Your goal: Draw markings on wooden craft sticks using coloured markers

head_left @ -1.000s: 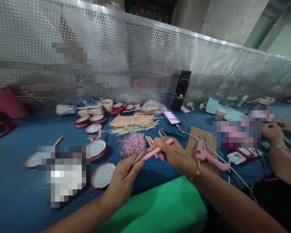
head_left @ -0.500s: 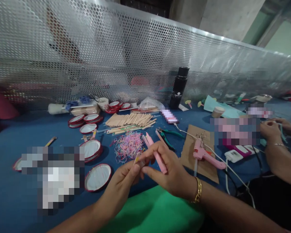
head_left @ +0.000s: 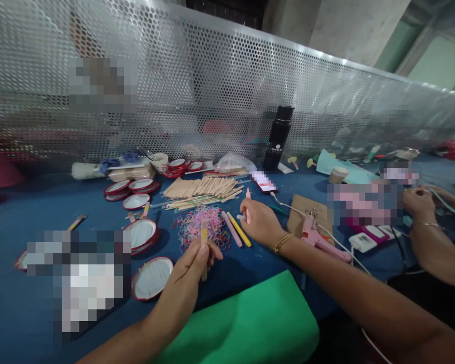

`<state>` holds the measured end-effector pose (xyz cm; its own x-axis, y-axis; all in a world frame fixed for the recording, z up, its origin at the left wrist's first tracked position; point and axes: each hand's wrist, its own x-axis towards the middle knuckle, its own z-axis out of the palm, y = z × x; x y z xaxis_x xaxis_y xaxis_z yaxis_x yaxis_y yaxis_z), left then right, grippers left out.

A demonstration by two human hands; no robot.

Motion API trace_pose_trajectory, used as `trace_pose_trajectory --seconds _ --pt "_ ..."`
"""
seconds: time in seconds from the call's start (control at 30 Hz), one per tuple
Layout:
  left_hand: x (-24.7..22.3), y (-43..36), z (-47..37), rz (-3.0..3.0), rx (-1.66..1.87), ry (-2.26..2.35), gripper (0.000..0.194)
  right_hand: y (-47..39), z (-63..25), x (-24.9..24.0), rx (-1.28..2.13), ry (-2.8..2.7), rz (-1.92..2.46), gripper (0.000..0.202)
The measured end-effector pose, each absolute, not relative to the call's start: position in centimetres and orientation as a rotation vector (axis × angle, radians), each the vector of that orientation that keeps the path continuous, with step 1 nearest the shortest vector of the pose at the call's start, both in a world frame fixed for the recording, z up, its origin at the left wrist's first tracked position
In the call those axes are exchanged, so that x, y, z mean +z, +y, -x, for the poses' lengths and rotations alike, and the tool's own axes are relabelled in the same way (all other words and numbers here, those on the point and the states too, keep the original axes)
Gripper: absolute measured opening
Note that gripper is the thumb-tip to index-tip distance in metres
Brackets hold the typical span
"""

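A flat wooden craft stick with a yellow patch near its top stands upright in my left hand, pinched between thumb and fingers. My right hand is closed around a pink marker pen, its tip pointing up; a small whitish end pokes out at the side of the fist. Beside that fist, a light pink marker and a yellow marker lie on the table. Behind my left hand is a heap of coloured rubber bands. Part of the green-handled pliers shows behind my right hand.
Red-rimmed round lids lie on the left. Wooden sticks are piled at the back, near a black bottle. A pink glue gun rests on cardboard. Another person's hands work at the right.
My hands have moved apart. The right went forward and right, now holding the pink marker tip up; the left keeps the stick, now raised upright. The yellow marker on the table has come into view.
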<state>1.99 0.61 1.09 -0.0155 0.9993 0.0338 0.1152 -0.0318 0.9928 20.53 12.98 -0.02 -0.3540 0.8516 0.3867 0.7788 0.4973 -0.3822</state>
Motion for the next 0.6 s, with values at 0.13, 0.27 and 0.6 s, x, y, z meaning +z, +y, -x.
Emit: trace_pose_trajectory --seconds 0.13,0.27,0.6 --pt "1.1 0.6 -1.9 -1.296 1.172 1.374 0.037 12.7 -19.8 0.3 0.155 -2.193 1.359 0.021" --pt "0.5 0.7 -2.1 -1.172 1.084 1.31 0.04 11.1 -20.3 2.8 0.229 -2.013 1.266 0.036" --pt "0.1 0.7 -2.2 -1.138 0.945 1.148 0.043 5.9 -17.0 2.4 1.236 -1.702 0.779 0.03"
